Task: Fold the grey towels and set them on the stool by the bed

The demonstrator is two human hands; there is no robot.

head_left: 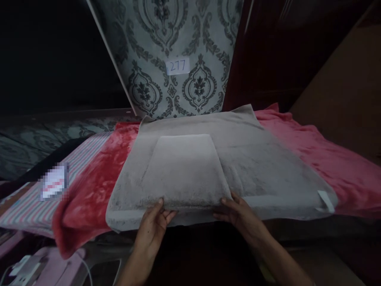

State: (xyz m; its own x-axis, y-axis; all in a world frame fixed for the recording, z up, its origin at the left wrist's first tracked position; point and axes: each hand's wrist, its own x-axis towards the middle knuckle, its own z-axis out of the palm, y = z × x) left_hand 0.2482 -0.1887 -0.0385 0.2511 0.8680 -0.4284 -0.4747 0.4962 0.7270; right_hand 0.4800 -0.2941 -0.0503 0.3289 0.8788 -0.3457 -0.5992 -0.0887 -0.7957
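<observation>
A folded grey towel [186, 171] lies on a larger spread grey towel [268, 174], which has a small white tag at its near right corner. My left hand [154, 222] pinches the near edge of the folded towel toward its left corner, thumb on top and fingers underneath. At the near right corner, my right hand [236, 212] grips the same towel in the same way. The fingertips below the edge are partly hidden.
Red blanket cloth [89, 186] shows on the left and pinker red cloth [315, 155] on the right. Striped fabric [80, 155] bears a blurred packet [54, 182]. Behind are patterned wallpaper with a "277" label [177, 66] and a dark screen [53, 59]. A power strip [26, 270] sits lower left.
</observation>
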